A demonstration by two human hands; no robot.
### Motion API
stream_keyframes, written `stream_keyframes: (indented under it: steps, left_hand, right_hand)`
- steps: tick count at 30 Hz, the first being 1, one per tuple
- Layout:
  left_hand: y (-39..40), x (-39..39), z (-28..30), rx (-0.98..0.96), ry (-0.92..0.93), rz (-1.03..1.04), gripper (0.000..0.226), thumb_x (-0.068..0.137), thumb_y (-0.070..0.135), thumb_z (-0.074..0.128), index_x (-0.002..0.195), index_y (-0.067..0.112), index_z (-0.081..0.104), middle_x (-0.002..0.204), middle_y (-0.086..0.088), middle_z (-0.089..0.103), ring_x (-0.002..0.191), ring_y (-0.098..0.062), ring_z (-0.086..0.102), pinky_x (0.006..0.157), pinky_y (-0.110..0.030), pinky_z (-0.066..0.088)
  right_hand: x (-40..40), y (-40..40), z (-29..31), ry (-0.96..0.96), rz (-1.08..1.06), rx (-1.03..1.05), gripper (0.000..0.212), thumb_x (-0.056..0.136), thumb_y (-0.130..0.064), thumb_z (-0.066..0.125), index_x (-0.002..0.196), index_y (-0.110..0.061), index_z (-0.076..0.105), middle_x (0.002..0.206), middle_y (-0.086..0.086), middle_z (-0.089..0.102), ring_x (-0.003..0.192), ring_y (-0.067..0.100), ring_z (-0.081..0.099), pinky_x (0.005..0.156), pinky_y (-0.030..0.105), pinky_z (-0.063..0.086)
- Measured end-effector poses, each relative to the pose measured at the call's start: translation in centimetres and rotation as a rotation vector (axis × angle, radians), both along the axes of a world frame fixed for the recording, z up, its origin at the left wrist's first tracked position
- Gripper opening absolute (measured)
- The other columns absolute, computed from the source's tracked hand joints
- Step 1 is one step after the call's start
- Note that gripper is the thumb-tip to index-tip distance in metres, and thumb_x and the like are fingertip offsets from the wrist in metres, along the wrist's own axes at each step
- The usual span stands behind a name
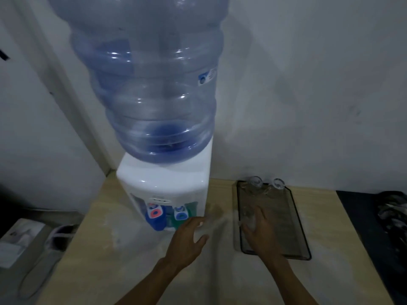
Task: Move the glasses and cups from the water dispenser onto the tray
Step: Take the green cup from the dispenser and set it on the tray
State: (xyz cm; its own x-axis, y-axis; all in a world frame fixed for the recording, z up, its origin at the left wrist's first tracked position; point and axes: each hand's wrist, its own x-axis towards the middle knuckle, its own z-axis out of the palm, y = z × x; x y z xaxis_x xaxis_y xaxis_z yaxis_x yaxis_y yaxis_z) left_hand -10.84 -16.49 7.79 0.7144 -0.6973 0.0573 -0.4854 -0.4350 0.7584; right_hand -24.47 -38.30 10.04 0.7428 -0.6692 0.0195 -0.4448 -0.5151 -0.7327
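Left hand (189, 233): fingers curled round a blurred clear glass (201, 230) beside the dispenser (164, 183). Right hand (256, 225): grasping another glass (248, 220) over the tray (297, 227). Likely light, slippery, fragile; grip mid-wall.

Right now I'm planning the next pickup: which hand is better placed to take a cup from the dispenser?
Left. The left hand is beside the dispenser taps; the right hand is over the tray.

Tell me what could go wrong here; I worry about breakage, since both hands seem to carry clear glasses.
The picture is blurred, so grips are uncertain. The glass in the right hand may knock the two glasses at the tray's far end. The left hand passes near the dispenser taps and could bump them.
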Motion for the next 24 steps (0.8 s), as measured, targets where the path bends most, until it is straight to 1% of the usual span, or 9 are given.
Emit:
stream_keyframes:
  steps: [4,8,10,12,15,19,20,23,24]
  left_hand:
    - [3.4,1.5,0.2,0.028,0.012,0.039,0.050,0.090,0.038,0.074,0.136,0.029,0.057,0.134,0.021,0.052,0.122,0.002,0.048,0.105,-0.018,0.042]
    - [6.4,2.8,-0.2,0.022,0.047,0.056,0.049,0.088,0.036,0.076,0.133,0.032,0.058,0.134,0.018,0.059,0.117,0.000,0.056,0.099,-0.017,0.048]
    - [7.7,3.4,-0.5,0.023,0.072,0.082,0.047,0.088,0.038,0.076,0.132,0.034,0.057,0.131,0.017,0.061,0.111,0.000,0.058,0.095,-0.015,0.049]
    - [8.5,3.8,-1.1,0.033,0.104,0.122,0.046,0.088,0.039,0.075,0.131,0.035,0.057,0.129,0.016,0.063,0.107,-0.003,0.061,0.095,-0.021,0.053]
    - [9.1,4.2,-1.8,0.020,0.167,0.193,0.048,0.087,0.035,0.077,0.131,0.030,0.058,0.129,0.011,0.064,0.107,-0.007,0.062,0.096,-0.032,0.057]
    - [8.0,4.4,-2.3,-0.019,0.297,0.254,0.060,0.087,0.036,0.078,0.140,0.028,0.051,0.139,0.008,0.059,0.122,-0.016,0.060,0.104,-0.041,0.053]
    - [7.4,4.4,-2.4,-0.053,0.336,0.245,0.061,0.087,0.038,0.077,0.140,0.031,0.049,0.141,0.009,0.057,0.125,-0.015,0.058,0.106,-0.039,0.051]
    - [5.3,4.5,-2.4,-0.092,0.354,0.203,0.061,0.086,0.029,0.080,0.135,0.039,0.044,0.139,0.016,0.052,0.124,-0.005,0.051,0.102,-0.017,0.043]
    - [4.7,4.6,-2.7,-0.091,0.360,0.195,0.064,0.084,0.027,0.081,0.136,0.037,0.045,0.140,0.015,0.053,0.125,-0.006,0.052,0.103,-0.019,0.044]
  right_hand:
    - [0.9,4.0,-0.3,-0.037,0.002,0.011,0.060,0.090,-0.022,0.079,0.141,-0.006,0.052,0.138,0.012,0.058,0.124,0.017,0.051,0.102,0.027,0.037]
    - [1.8,7.4,-0.9,-0.012,0.015,0.022,0.061,0.091,-0.025,0.077,0.145,-0.013,0.050,0.143,0.006,0.055,0.126,0.010,0.047,0.104,0.025,0.036]
    - [2.4,9.0,-1.2,0.005,0.022,0.022,0.063,0.090,-0.028,0.077,0.145,-0.016,0.049,0.145,0.006,0.055,0.129,0.016,0.050,0.105,0.025,0.036]
    - [2.9,10.3,-1.5,0.025,0.035,0.014,0.064,0.090,-0.030,0.077,0.146,-0.016,0.049,0.145,0.007,0.055,0.131,0.019,0.052,0.106,0.024,0.037]
    - [3.8,12.1,-1.7,0.047,0.040,0.008,0.065,0.090,-0.029,0.078,0.146,-0.014,0.050,0.143,0.006,0.057,0.126,0.010,0.050,0.105,0.020,0.036]
    - [4.6,13.8,-2.3,0.088,0.059,0.037,0.064,0.090,-0.030,0.077,0.146,-0.017,0.049,0.144,0.004,0.056,0.130,0.019,0.053,0.105,0.022,0.037]
    - [4.7,14.0,-2.6,0.098,0.062,0.037,0.064,0.090,-0.030,0.076,0.146,-0.017,0.049,0.144,0.004,0.056,0.130,0.020,0.053,0.106,0.022,0.037]
    - [4.6,14.6,-2.8,0.118,0.049,0.047,0.065,0.090,-0.033,0.075,0.148,-0.018,0.048,0.145,0.002,0.055,0.130,0.016,0.052,0.108,0.022,0.037]
    - [4.5,14.7,-2.8,0.116,0.043,0.053,0.066,0.090,-0.033,0.075,0.148,-0.018,0.048,0.145,0.002,0.055,0.130,0.015,0.052,0.108,0.023,0.037]
